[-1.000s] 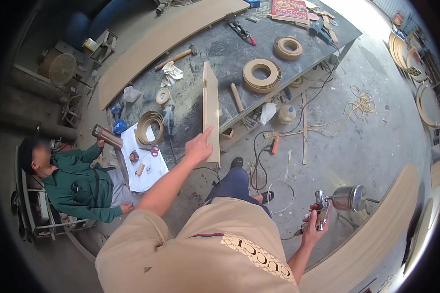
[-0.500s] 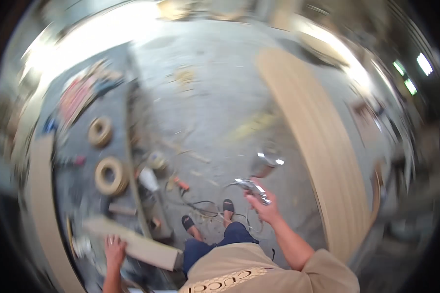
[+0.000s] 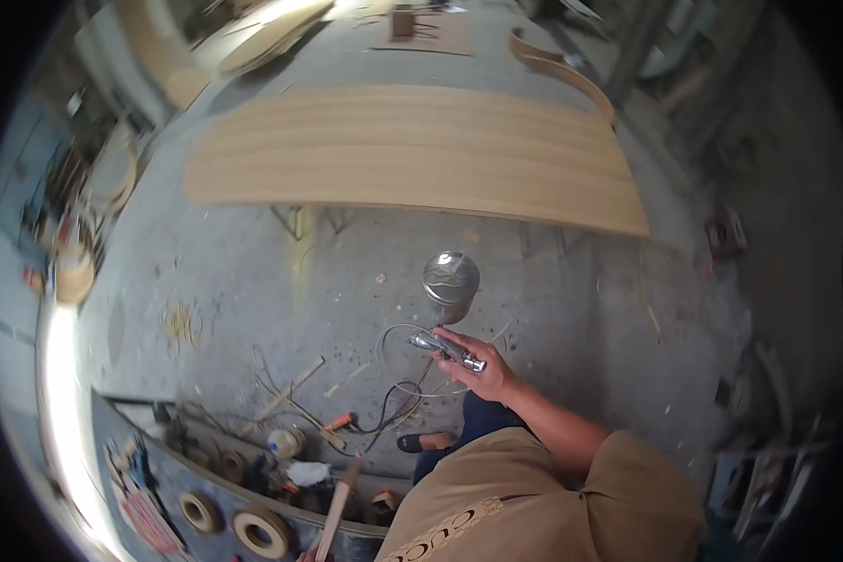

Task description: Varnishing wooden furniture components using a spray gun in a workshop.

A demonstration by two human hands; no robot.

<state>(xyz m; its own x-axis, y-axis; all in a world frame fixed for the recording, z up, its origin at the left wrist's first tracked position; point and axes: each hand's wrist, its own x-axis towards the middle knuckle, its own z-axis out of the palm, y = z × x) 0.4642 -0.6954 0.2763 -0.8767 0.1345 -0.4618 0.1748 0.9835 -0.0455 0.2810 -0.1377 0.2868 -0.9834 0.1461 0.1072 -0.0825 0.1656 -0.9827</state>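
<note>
A tan shirt (image 3: pixel 543 492) with loose short sleeves (image 3: pixel 648 482) and a paler lettered chest strip (image 3: pixel 451 531); dark blue bottoms (image 3: pixel 486 421); a black sandal (image 3: pixel 408 444).

A dark grey, flat-topped workbench (image 3: pixel 176 478) is carrying a smaller ring-shaped tan coil (image 3: pixel 215 513), a larger ring-shaped tan coil (image 3: pixel 261 513) and a flat red printed piece (image 3: pixel 148 518); a grey, speckled concrete floor (image 3: pixel 571 328) is bearing a tangled yellow cord (image 3: pixel 182 323), a narrow tan wooden strip (image 3: pixel 295 385) and an orange-handled tool (image 3: pixel 341 421).
</note>
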